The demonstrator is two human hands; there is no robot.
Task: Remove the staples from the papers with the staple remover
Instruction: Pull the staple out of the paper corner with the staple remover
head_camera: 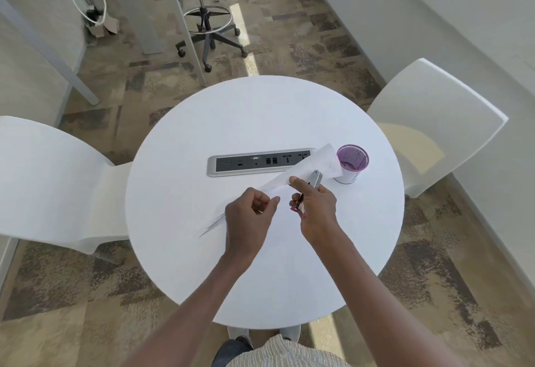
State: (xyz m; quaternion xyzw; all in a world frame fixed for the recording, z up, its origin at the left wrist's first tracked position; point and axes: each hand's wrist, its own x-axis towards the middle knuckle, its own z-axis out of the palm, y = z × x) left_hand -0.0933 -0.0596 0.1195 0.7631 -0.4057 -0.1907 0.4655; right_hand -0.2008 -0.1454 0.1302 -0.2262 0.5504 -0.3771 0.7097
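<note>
White papers [315,164] are held tilted above the round white table [179,251], seen nearly edge-on. My left hand [249,222] pinches their near part between thumb and fingers. My right hand [315,207] grips a staple remover [315,179] with a grey metal end and a pink handle showing below the fingers, and its thumb presses on the papers' edge. No staple can be made out.
A purple mesh cup [351,162] stands right of the papers. A grey power and data panel [254,161] is set into the table's middle. White chairs stand at left [58,181] and right [434,123]. An office stool [208,19] is beyond the table.
</note>
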